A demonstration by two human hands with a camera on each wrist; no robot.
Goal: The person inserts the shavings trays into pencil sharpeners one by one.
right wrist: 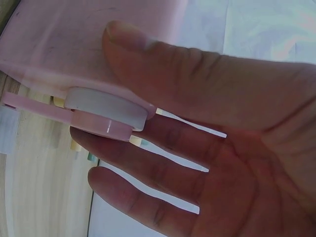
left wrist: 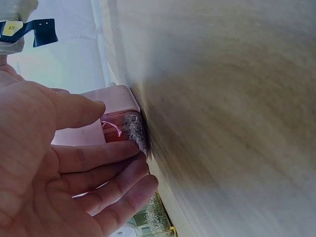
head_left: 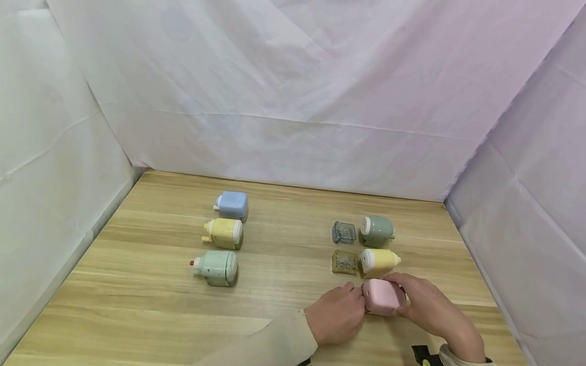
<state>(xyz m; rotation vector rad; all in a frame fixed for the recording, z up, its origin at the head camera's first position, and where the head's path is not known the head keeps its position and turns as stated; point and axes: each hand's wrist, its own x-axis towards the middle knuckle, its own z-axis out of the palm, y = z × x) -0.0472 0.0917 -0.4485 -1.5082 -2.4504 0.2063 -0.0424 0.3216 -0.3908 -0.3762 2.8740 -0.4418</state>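
A pink pencil sharpener (head_left: 384, 297) lies near the front right of the table. My right hand (head_left: 432, 307) grips its crank end, with the thumb on the pink body and the fingers behind the crank (right wrist: 98, 118). At the other end is my left hand (head_left: 339, 312). In the left wrist view, my left thumb and index finger lie on either side of the reddish see-through shavings drawer (left wrist: 113, 129), which holds grey shavings and a pink strand. How firmly they press it is hard to see.
Behind stand a yellow sharpener (head_left: 381, 260) and a grey-green one (head_left: 379, 230), with an amber drawer (head_left: 344, 262) and a grey drawer (head_left: 343, 233) of shavings beside them. At left are blue (head_left: 234, 203), yellow (head_left: 225, 232) and mint-green (head_left: 218, 267) sharpeners. White cloth (head_left: 293, 147) surrounds the table.
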